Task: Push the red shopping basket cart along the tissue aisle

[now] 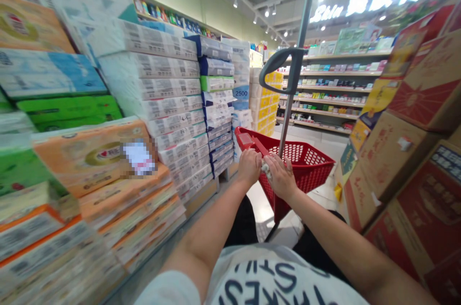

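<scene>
A red plastic shopping cart point(313, 173) with a perforated basket stands right in front of me. My left hand point(249, 165) is closed around its red handle, on the left part. Close beside it, my right hand point(281, 175) rests curled over the same handle. Between the two hands shows a small whitish crumpled thing point(266, 169), too small to name. From the cart a tall metal pole point(287, 120) rises past the top of the view, with a grey loop grip point(277, 72) on it. The basket's inside is partly hidden by my hands and its rim.
Stacked tissue packs point(173, 89) line the left side, with orange packs point(90, 156) nearest me. Cardboard cartons point(389, 151) are piled on the right. Ahead, the aisle reaches shelves point(331, 74) of small boxed goods. Yellow packs point(268, 108) stand at the left stack's far end.
</scene>
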A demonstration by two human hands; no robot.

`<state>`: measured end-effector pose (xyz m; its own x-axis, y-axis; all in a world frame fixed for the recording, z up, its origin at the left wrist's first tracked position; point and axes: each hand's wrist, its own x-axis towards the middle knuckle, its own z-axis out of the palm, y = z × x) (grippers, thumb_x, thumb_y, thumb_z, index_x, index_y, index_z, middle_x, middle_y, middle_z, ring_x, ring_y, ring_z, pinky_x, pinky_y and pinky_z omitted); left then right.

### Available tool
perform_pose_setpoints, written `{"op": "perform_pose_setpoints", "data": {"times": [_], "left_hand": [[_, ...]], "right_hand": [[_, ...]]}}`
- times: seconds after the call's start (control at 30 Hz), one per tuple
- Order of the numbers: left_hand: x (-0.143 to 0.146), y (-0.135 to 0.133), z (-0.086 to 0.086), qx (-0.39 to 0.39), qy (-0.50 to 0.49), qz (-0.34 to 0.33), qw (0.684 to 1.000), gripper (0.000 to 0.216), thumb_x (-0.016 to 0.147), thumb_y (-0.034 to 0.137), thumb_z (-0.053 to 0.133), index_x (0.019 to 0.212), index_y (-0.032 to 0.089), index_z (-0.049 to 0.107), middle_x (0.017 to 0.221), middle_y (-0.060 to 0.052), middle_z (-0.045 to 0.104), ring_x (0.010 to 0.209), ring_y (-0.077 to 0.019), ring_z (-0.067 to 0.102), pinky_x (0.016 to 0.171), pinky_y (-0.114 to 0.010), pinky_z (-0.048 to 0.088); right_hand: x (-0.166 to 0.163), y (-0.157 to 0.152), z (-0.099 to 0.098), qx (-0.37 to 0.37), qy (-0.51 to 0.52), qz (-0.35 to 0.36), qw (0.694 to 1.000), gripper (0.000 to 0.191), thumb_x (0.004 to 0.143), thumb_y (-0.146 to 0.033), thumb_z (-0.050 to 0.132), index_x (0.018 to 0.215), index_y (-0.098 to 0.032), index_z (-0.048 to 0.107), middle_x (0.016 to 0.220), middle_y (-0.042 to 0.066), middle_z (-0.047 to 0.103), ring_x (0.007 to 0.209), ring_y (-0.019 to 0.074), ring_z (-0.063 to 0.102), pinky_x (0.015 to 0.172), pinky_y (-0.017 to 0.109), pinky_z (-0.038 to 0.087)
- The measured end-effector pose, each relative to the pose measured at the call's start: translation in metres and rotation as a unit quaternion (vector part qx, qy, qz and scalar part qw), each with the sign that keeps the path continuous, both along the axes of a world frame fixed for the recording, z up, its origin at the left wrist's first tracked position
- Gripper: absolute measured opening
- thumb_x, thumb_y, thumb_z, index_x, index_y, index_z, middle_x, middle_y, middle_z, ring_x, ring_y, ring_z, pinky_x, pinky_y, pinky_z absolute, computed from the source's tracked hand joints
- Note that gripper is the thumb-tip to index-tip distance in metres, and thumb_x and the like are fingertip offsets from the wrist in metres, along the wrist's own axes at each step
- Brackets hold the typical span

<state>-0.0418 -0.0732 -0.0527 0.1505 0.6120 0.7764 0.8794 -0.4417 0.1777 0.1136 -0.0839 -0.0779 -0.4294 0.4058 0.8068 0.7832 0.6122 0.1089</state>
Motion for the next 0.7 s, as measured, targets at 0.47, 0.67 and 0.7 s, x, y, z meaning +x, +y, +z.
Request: {"op": "perform_pose_setpoints", "data": {"times": [0.47, 0.67, 0.7], "left_hand": [[-0.025, 0.026, 0.0, -0.001, -0.016, -0.009, 1.0, 0.032, 0.094, 0.017, 0.032, 0.077, 0.017, 0.059, 0.084, -0.007, 0.062, 0.092, -0.019, 0.057, 0.092, -0.038, 0.044], [-0.029, 0.025, 0.002, -0.016, -0.052, -0.012, 0.998, 0.032, 0.094, 0.019, 0.032, 0.077, 0.018, 0.059, 0.093, -0.007, 0.065, 0.099, -0.0183, 0.056, 0.096, -0.038, 0.042], [-0.029, 0.024, 0.002, -0.014, -0.057, -0.013, 0.998, 0.032, 0.094, 0.019, 0.032, 0.077, 0.018, 0.059, 0.092, -0.007, 0.065, 0.098, -0.0185, 0.057, 0.095, -0.038, 0.042]], "right_hand": [[0.017, 0.014, -0.027, 0.018, -0.097, 0.09, 0.991, 0.052, 0.09, -0.007, 0.035, 0.139, -0.024, 0.043, 0.143, 0.004, 0.044, 0.137, 0.0194, 0.033, 0.112, 0.042, 0.031], [0.025, 0.018, -0.028, 0.008, -0.111, 0.133, 0.985, 0.05, 0.091, -0.008, 0.036, 0.135, -0.027, 0.048, 0.137, 0.001, 0.05, 0.133, 0.0186, 0.039, 0.11, 0.042, 0.037], [0.023, 0.017, -0.024, 0.013, -0.106, 0.137, 0.985, 0.049, 0.091, -0.009, 0.036, 0.135, -0.026, 0.048, 0.138, 0.002, 0.05, 0.133, 0.0185, 0.039, 0.111, 0.042, 0.036]]}}
